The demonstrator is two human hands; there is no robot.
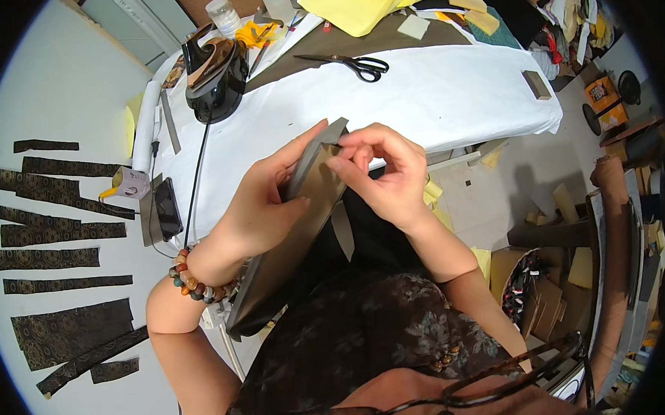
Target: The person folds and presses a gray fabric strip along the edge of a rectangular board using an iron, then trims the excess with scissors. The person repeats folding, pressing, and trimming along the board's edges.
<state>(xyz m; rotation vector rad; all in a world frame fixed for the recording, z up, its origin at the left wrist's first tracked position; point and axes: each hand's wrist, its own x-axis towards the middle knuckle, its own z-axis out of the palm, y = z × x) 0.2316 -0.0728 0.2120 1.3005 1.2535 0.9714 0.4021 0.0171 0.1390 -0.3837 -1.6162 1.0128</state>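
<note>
My left hand (261, 204) grips a flat, stiff panel (293, 243) by its upper part, thumb on the face and fingers behind. The panel looks covered in grey-brown cloth, with a thick grey edge, and stands tilted above my lap. At its top corner, my right hand (387, 167) is closed, thumb and fingertips pinching the panel's covering near the edge. What exactly lies between those fingertips is partly hidden. Below the right hand, a narrow grey-brown strip (342, 229) hangs against black cloth.
Ahead is a white-covered table (446, 89) with black scissors (363, 67), a dark iron (219, 74) and its cord, yellow sheets (367, 3) and a small brown block (536, 85). Patterned dark cloth strips (63, 233) lie at left. A box of scraps (540, 287) stands at right.
</note>
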